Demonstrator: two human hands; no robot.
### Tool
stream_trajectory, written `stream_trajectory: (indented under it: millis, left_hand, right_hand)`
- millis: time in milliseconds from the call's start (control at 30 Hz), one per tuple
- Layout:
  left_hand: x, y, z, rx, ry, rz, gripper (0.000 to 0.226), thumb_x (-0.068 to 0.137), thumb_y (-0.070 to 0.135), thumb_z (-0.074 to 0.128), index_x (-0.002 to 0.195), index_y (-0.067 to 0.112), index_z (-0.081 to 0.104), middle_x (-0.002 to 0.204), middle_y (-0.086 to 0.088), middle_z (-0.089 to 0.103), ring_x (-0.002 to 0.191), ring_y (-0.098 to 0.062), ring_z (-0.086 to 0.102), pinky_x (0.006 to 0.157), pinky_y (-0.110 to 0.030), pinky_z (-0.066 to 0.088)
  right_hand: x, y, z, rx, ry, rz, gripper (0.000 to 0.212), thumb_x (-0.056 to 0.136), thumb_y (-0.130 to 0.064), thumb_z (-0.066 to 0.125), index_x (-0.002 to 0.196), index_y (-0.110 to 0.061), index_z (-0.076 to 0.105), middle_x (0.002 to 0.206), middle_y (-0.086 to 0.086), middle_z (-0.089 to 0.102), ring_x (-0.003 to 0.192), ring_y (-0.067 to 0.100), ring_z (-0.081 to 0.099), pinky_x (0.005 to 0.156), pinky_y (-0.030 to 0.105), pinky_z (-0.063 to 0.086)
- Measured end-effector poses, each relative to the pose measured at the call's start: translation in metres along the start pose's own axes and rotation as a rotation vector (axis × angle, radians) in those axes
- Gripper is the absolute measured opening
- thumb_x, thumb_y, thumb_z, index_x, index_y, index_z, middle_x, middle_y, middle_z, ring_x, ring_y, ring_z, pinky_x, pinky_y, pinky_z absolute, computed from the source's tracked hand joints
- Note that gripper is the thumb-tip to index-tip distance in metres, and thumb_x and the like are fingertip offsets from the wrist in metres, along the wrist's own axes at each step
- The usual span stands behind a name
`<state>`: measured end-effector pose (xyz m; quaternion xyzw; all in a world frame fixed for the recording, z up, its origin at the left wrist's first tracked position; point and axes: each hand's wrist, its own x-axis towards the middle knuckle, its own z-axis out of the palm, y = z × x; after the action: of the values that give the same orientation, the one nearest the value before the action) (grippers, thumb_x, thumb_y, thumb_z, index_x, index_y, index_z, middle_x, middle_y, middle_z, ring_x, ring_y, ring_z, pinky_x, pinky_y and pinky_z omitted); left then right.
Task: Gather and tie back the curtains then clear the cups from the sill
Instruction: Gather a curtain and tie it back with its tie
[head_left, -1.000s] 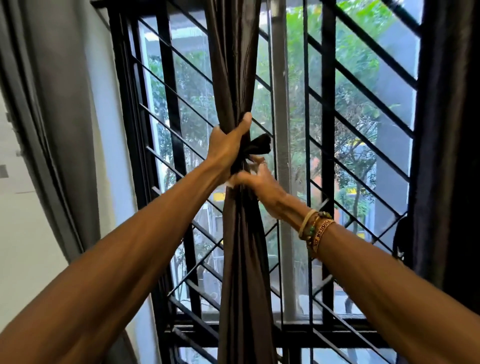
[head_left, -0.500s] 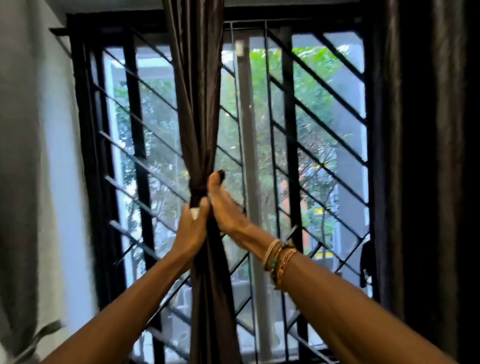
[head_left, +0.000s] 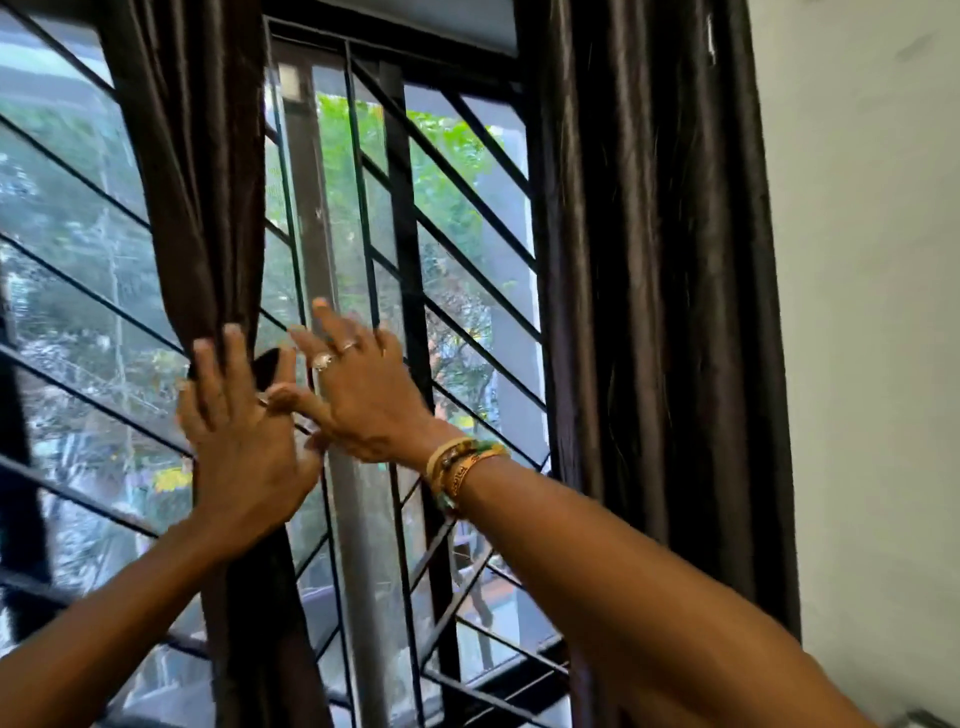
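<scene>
The fingers of the left hand stand straight and slightly apart, tips upward, gripping nothing. They are raised in front of the gathered curtain where its folds draw in to their narrowest, and whether the tips press the cloth cannot be told. Just beside them, the fingers of the right hand are fanned wide and likewise hold nothing, the thumb reaching toward the left hand, with 2 rings on them and a stack of bracelets at the wrist. Between the 2 hands a dark tab of fabric juts from the bundle. The gathered curtain, dark brown with a sheen, hangs left of centre in front of the window, broad above the hands and falling below them as a narrow column to the bottom edge of the view. A second curtain of the same cloth hangs loose and full-length well apart to the right, against a pale wall. Behind both hands runs the black window grille of upright and slanting bars, and through the glass green trees show, blurred. Both bare forearms rise from the lower corners of the view toward the window.
</scene>
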<state>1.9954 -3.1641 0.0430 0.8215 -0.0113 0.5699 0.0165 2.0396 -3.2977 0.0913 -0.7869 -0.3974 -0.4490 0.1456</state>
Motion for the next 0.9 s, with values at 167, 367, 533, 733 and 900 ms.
stream_trajectory:
  millis: [167, 367, 533, 733, 900]
  left_hand:
    - [0.011, 0.03, 0.018, 0.025, -0.026, 0.197, 0.085, 0.08, 0.048, 0.054, 0.155, 0.016, 0.027, 0.164, -0.016, 0.003, 0.15, -0.038, -0.004, 0.115, -0.06, 0.004]
    - [0.032, 0.088, 0.042, -0.024, -0.089, 0.344, 0.071, 0.084, 0.046, 0.054, 0.146, 0.013, 0.042, 0.163, -0.013, 0.016, 0.15, -0.038, 0.01, 0.113, -0.058, 0.015]
    - [0.052, 0.144, 0.061, -0.026, -0.1, 0.41, 0.066, 0.089, 0.047, 0.052, 0.145, 0.011, 0.043, 0.161, -0.014, 0.025, 0.148, -0.038, 0.019, 0.113, -0.058, 0.02]
    - [0.07, 0.212, 0.089, -0.214, -0.125, 0.259, 0.071, 0.09, 0.06, 0.039, 0.143, 0.013, 0.044, 0.153, -0.012, 0.039, 0.142, -0.034, 0.036, 0.109, -0.053, 0.033]
    - [0.079, 0.253, 0.104, -0.482, -0.157, 0.029, 0.084, 0.089, 0.065, 0.054, 0.148, 0.008, 0.034, 0.15, -0.014, 0.04, 0.138, -0.03, 0.039, 0.113, -0.044, 0.032]
  right_hand:
    - [-0.024, 0.048, -0.017, -0.258, 0.099, -0.041, 0.073, 0.092, -0.068, 0.034, 0.148, -0.023, 0.044, 0.164, 0.008, 0.021, 0.149, 0.033, 0.021, 0.118, 0.059, 0.015]
    - [-0.058, 0.116, -0.058, -0.437, 0.061, -0.019, 0.075, 0.093, -0.068, 0.025, 0.146, -0.02, 0.049, 0.161, 0.011, 0.028, 0.146, 0.036, 0.029, 0.116, 0.059, 0.021]
    - [-0.086, 0.169, -0.101, -0.55, -0.012, 0.056, 0.078, 0.094, -0.07, 0.019, 0.149, -0.02, 0.044, 0.164, 0.011, 0.021, 0.149, 0.036, 0.022, 0.118, 0.058, 0.016]
    - [-0.116, 0.235, -0.146, -0.581, -0.017, 0.137, 0.078, 0.093, -0.07, 0.022, 0.148, -0.021, 0.045, 0.164, 0.011, 0.021, 0.149, 0.035, 0.022, 0.118, 0.056, 0.017]
    - [-0.144, 0.288, -0.165, -0.536, -0.07, 0.236, 0.078, 0.094, -0.071, 0.018, 0.151, -0.022, 0.036, 0.166, 0.01, 0.01, 0.15, 0.032, 0.016, 0.119, 0.054, 0.016]
